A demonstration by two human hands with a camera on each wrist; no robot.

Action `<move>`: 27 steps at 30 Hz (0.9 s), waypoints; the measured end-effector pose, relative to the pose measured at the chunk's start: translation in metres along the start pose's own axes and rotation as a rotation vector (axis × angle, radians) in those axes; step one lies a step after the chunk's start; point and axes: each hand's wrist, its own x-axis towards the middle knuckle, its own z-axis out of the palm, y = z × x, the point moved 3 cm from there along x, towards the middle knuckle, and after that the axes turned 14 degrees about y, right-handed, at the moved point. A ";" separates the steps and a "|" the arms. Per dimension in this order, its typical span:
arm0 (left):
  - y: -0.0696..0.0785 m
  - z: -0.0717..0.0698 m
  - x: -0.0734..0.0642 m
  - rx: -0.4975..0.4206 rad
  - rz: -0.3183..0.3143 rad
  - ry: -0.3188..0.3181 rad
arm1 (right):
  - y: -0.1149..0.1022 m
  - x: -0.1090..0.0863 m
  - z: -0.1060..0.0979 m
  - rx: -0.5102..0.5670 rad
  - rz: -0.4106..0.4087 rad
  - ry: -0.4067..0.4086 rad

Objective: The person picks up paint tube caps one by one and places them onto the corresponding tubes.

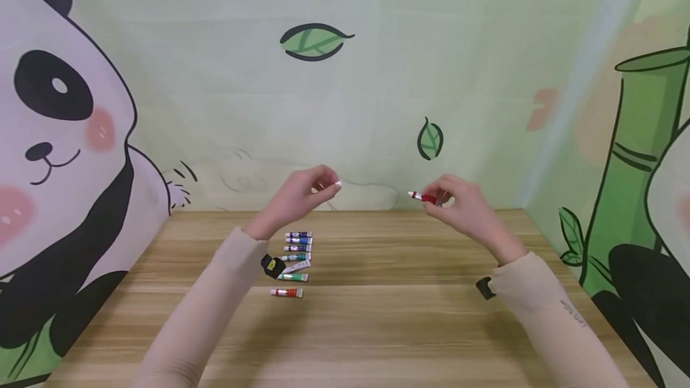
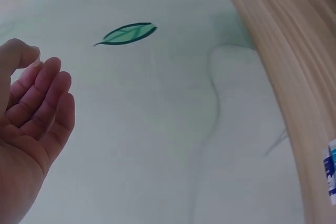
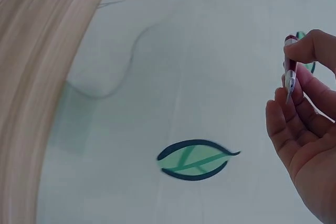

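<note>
Raised above the back of the table, my right hand (image 1: 455, 203) pinches a small red paint tube (image 1: 428, 198) between thumb and fingers. The tube's pale tip points left in the head view; in the right wrist view the flat end of the paint tube (image 3: 289, 85) hangs down. My left hand (image 1: 299, 196) is held up at about the same height, apart from the tube. Its thumb and fingertip pinch a small white cap (image 1: 338, 183), mostly hidden by the fingers. In the left wrist view the other fingers of the left hand (image 2: 34, 114) are loosely bent.
Below the left forearm, several paint tubes lie in a column on the wooden table (image 1: 388, 316): blue ones (image 1: 299, 241), green ones (image 1: 293, 278), a white one (image 1: 297, 266) and an orange-red one (image 1: 287, 293) nearest. A printed cloth backdrop (image 1: 377, 76) stands behind and at both sides.
</note>
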 end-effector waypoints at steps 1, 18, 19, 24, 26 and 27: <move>0.004 -0.003 -0.002 0.005 0.005 -0.002 | -0.004 0.001 -0.001 0.003 -0.014 0.003; 0.046 -0.004 -0.036 0.031 0.173 -0.063 | -0.064 -0.008 0.014 0.142 -0.258 -0.040; 0.048 -0.004 -0.037 0.030 0.178 -0.067 | -0.067 -0.009 0.015 0.150 -0.279 -0.039; 0.058 -0.003 -0.043 0.052 0.203 -0.081 | -0.078 -0.011 0.020 0.177 -0.352 -0.039; 0.061 -0.002 -0.044 0.074 0.222 -0.087 | -0.079 -0.011 0.022 0.182 -0.360 -0.043; 0.063 -0.001 -0.045 0.088 0.228 -0.092 | -0.080 -0.012 0.023 0.182 -0.360 -0.045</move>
